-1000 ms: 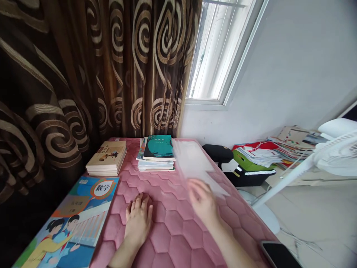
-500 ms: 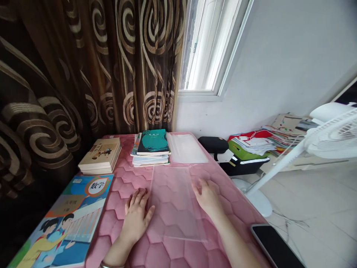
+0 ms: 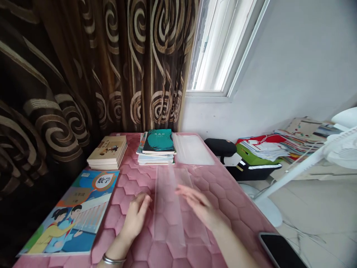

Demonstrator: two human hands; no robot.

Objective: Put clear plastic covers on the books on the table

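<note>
A clear plastic book cover (image 3: pixel 169 219) lies on the pink quilted mattress (image 3: pixel 228 208) in front of me, with a flap standing up along its middle. My right hand (image 3: pixel 199 208) reaches over it from the right, its slightly blurred fingertips closed on the edge of that flap. My left hand (image 3: pixel 136 216) rests on the mattress just left of the cover, fingers curled together and nothing visible in them. Left of that hand lies a blue math textbook (image 3: pixel 69 219) with cartoon children on its front.
Behind are a stack of beige books (image 3: pixel 107 152), a stack topped by a teal book (image 3: pixel 158 140) and more clear plastic covers (image 3: pixel 193 149). A phone (image 3: pixel 281 250) lies at the right edge. Beyond stand a white fan (image 3: pixel 295 171) and a black box (image 3: pixel 251 172) with papers.
A clear cover came off the pile at the back and was laid flat before me. Its flap is now raised by my right hand, which moved left. My left hand's fingers have curled.
</note>
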